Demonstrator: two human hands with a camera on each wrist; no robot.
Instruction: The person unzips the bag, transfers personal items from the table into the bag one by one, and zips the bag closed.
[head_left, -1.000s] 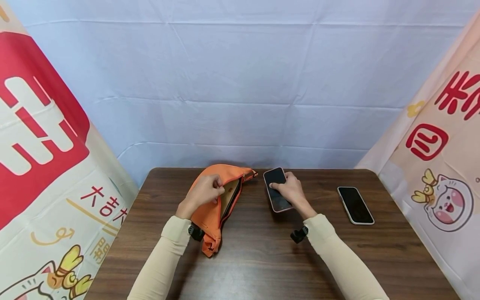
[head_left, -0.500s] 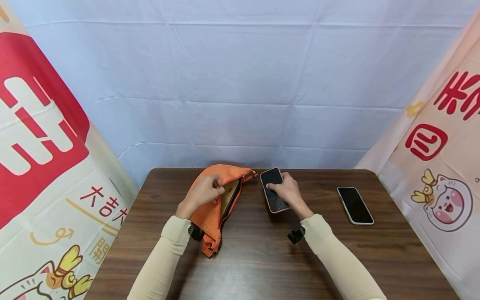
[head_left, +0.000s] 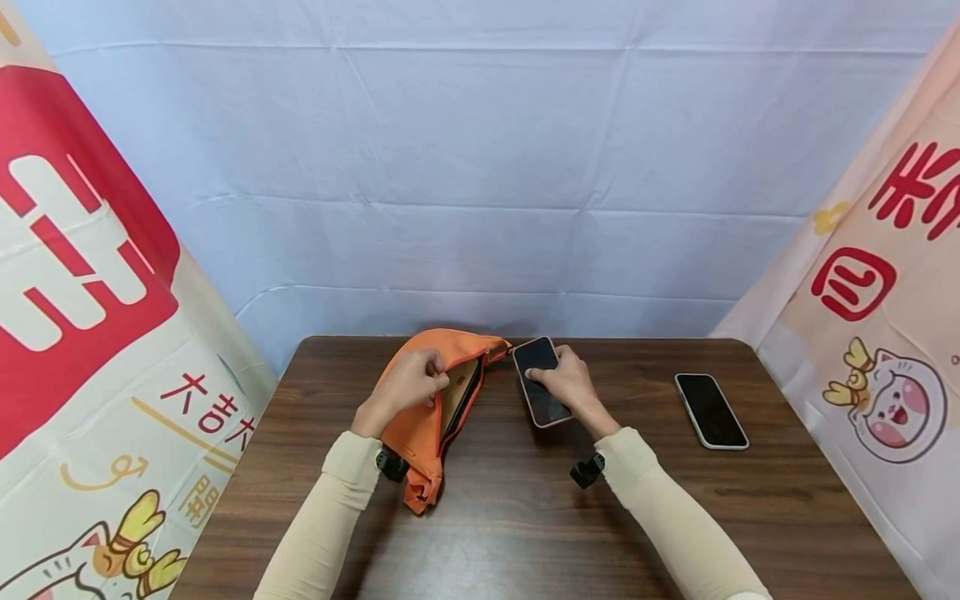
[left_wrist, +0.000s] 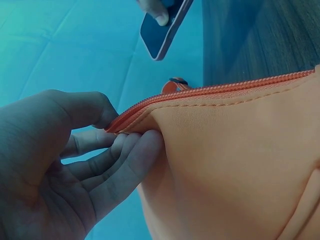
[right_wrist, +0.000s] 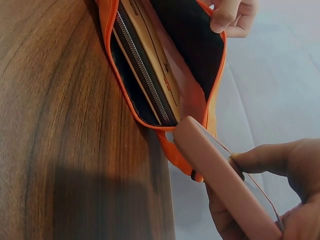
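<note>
"What is taking up the most room?"

"A pale cloth backdrop (head_left: 480,183) is hanging beyond the far edge of the tabletop (head_left: 510,517), and a printed banner is flanking it on each side."

"And on the wood?"

"An orange waist bag (head_left: 426,427) is lying left of centre, reaching the far edge, its zipped mouth gaping toward the right edge. A tan zipped piece (right_wrist: 156,65) is showing inside; whether wallet or inner pocket, I can't tell."

"What are the hands doing?"

"The left hand (head_left: 408,383) is pinching the bag's zipper edge between thumb and fingers. The right hand (head_left: 573,383) is gripping a pink-cased smartphone (head_left: 549,406), thumb across its dark screen."

"Where is that one?"

"It is staying near the far edge, just right of the bag's strap end; I can't tell if they are touching. A white-cased smartphone (head_left: 711,410) is lying screen-up toward the right edge."
</note>
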